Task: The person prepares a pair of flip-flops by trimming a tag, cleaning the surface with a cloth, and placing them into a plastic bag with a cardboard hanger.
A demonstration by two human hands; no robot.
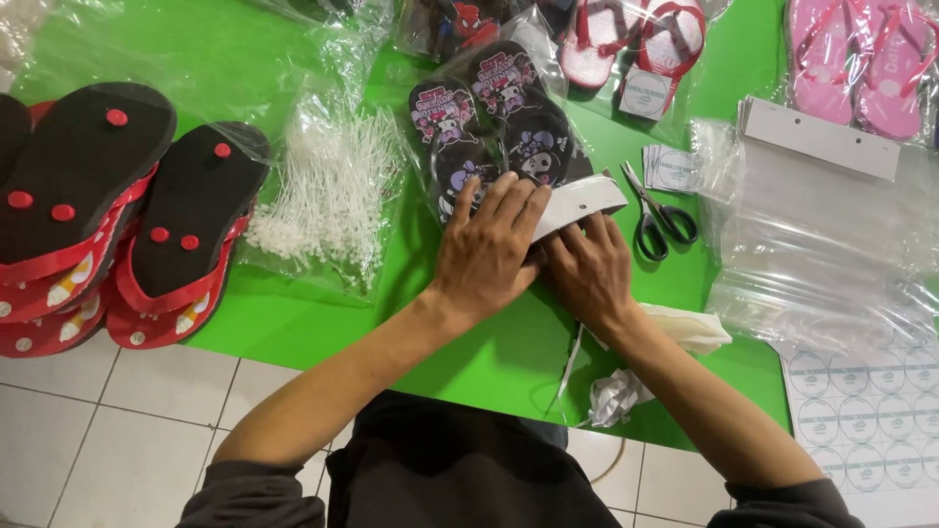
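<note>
red-and-black sandals stack [108, 215] at worktop [293, 323] left edge | bag of white plastic ties [333, 191] just right of stack | scissors [657, 217] right of centre | clear bags pile [822, 244] right edge | pink sandals [861, 59] far right corner | sticker sheet [871, 411] near right corner | crumpled paper [616, 396] near edge

A small packing workshop for flip-flops. A green surface [293, 332] over a tiled floor [117, 430] carries stacked red sandals [117, 225], bagged pairs [499, 117], a heap of white plastic ties [333, 186], a stack of clear bags [822, 244] with card headers, sticker sheets [871, 411] and scissors [660, 220].
</note>
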